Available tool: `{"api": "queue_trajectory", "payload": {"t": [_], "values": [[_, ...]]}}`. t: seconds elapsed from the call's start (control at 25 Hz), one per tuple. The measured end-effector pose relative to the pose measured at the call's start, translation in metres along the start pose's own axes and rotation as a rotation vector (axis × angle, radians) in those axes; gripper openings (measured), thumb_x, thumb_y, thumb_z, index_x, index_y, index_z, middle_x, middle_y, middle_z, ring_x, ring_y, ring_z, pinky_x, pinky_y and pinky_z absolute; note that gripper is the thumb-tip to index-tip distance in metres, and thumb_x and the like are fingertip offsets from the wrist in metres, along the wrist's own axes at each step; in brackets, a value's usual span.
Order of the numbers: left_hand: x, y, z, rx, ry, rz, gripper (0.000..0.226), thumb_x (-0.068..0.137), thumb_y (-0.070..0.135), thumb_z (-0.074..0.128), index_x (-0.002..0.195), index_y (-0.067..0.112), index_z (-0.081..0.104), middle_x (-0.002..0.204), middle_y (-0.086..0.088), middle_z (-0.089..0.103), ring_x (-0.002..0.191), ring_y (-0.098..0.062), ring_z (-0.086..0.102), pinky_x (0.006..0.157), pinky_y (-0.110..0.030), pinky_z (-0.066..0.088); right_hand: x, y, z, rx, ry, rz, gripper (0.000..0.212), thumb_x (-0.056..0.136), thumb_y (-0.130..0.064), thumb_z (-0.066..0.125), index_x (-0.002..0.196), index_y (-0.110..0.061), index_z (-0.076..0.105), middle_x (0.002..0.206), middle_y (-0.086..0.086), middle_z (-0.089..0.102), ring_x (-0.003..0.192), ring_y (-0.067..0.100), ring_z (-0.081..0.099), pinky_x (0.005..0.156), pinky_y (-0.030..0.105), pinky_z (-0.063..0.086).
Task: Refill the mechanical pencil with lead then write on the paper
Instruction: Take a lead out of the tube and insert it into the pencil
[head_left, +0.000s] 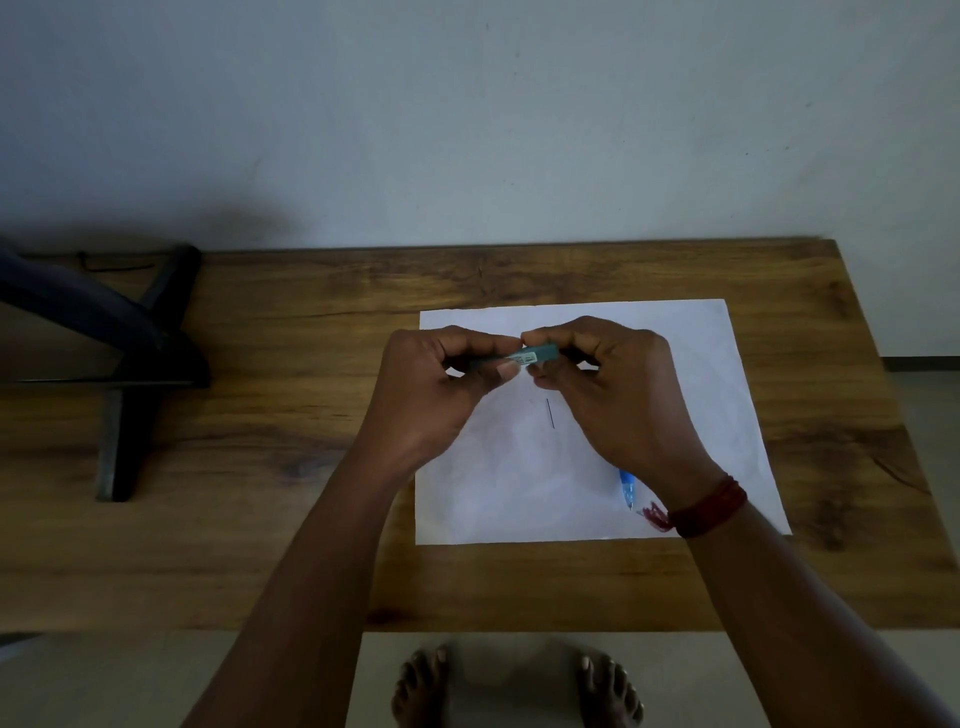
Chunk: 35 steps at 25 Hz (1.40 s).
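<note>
At frame centre my left hand (431, 384) and right hand (618, 384) both pinch the teal lead case (524, 357) above the paper (701, 364); one loose lead (550, 413) lies just below; the blue mechanical pencil (627, 488) lies lower right, beside my wrist; I'd keep the case level so nothing spills.

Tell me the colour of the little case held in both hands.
The case is teal with a small white label, seen best in the head view.
</note>
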<state>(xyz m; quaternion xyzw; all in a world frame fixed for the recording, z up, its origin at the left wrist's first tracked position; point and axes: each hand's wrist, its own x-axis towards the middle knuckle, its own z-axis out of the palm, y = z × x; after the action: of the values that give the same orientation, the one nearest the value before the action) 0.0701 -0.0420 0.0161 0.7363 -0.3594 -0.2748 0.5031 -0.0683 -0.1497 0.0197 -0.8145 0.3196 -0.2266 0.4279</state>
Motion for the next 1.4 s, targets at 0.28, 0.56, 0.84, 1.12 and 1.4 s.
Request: {"api": "queue_trajectory", "payload": {"t": [0.28,0.56,0.84,1.12,1.4], "values": [[-0.001,0.002,-0.002,-0.037,0.088,-0.135,0.02,0.082,0.019,0.075,0.095,0.035,0.074,0.096,0.008,0.074,0.087,-0.016,0.066,0.064,-0.014,0.05,0.007,-0.006,-0.008,0.462,0.15,0.238,0.022,0.091,-0.004,0.065,0.1,-0.023,0.07,0.085,-0.007,0.076,0.078,0.011,0.074,0.066,0.018,0.057],[-0.001,0.006,-0.002,-0.006,0.091,-0.137,0.021,0.083,0.018,0.074,0.102,0.025,0.075,0.091,0.011,0.072,0.085,-0.014,0.065,0.065,-0.014,0.051,0.005,-0.011,-0.005,0.507,0.105,0.254,0.019,0.088,-0.005,0.068,0.094,-0.023,0.073,0.082,-0.01,0.076,0.076,0.012,0.075,0.064,0.017,0.057],[-0.002,0.004,0.0,0.008,0.116,-0.132,0.02,0.082,0.019,0.075,0.101,0.026,0.076,0.093,0.006,0.073,0.086,-0.019,0.066,0.064,-0.012,0.05,0.005,-0.008,-0.007,0.424,0.059,0.292,0.019,0.087,-0.01,0.071,0.086,-0.029,0.072,0.073,-0.013,0.075,0.071,0.01,0.074,0.063,0.015,0.055],[-0.001,0.003,-0.003,-0.006,0.111,-0.107,0.022,0.081,0.019,0.076,0.093,0.037,0.073,0.09,0.016,0.071,0.088,-0.017,0.067,0.067,-0.011,0.052,0.004,-0.008,-0.009,0.371,0.02,0.233,0.02,0.088,-0.009,0.07,0.094,-0.028,0.073,0.083,-0.011,0.075,0.075,0.009,0.074,0.069,0.017,0.057],[-0.002,0.004,0.0,-0.017,0.068,-0.095,0.023,0.077,0.016,0.08,0.091,0.032,0.075,0.082,0.024,0.07,0.083,-0.002,0.068,0.068,-0.011,0.052,0.002,-0.008,0.0,0.43,0.106,0.265,0.023,0.088,-0.005,0.069,0.1,-0.025,0.073,0.089,-0.01,0.074,0.084,0.008,0.073,0.068,0.015,0.056]]}}
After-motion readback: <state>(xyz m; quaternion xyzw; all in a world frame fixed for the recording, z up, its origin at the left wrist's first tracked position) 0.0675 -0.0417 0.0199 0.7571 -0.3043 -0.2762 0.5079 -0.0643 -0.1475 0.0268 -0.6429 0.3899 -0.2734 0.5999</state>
